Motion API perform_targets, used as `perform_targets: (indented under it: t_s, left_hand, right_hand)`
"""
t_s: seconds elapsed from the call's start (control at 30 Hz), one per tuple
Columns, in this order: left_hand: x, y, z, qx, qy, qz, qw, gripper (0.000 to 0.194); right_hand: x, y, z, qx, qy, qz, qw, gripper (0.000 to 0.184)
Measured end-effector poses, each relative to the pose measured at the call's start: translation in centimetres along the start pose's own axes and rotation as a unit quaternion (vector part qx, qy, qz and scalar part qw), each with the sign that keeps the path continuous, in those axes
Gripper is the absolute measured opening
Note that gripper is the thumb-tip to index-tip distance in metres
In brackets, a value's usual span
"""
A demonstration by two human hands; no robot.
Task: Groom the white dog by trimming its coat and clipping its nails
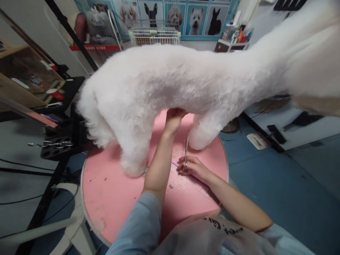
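A white, fluffy dog [170, 78] stands on a round pink table [106, 198], its hind legs to the left and its head end blurred at the upper right. My left hand [175, 117] reaches up beneath its belly, and the fur hides the fingers. In my right hand [193, 166] is a pair of scissors [187, 147], held by the finger rings with the blades pointing up beside a front leg [203, 132]. A long comb with a purple spine [199, 184] lies on the tabletop under my right hand and forearm.
More scissors [57, 144] sit in a black holder [57, 131] at the table's left. A black pole [71, 35] rises behind it. Beyond the dog are a wire cage [155, 35] and a small cart of bottles [235, 40]. Cables [29, 171] hang at the lower left.
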State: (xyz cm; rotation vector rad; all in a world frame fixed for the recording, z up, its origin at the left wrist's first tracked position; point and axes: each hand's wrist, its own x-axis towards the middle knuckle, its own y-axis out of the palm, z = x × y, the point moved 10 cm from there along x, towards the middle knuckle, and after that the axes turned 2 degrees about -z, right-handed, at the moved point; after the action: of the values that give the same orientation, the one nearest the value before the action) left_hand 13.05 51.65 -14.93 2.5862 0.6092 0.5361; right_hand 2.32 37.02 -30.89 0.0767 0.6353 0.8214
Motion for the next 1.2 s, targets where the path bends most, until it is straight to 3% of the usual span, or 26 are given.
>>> perform_targets:
  t_s: [0.33,0.5,0.7,1.2]
  left_hand:
    - [0.1,-0.3,0.3,0.024,-0.004,-0.002,1.0,0.017]
    - [0.1,-0.2,0.1,0.02,-0.003,-0.002,1.0,0.017]
    - [-0.1,-0.4,0.1,0.028,-0.013,-0.01,0.999,0.018]
    - [0.2,-1.2,0.2,0.044,0.006,-0.017,0.999,0.016]
  right_hand:
    - [-0.5,-0.5,-0.6,-0.018,0.035,-0.002,0.999,0.034]
    - [-1.8,0.3,-0.4,-0.021,0.036,0.057,0.998,0.041]
    - [-2.7,-0.2,0.8,-0.016,0.009,0.04,0.999,0.04]
    - [-1.8,-1.4,-0.7,-0.03,0.051,0.007,0.998,0.037]
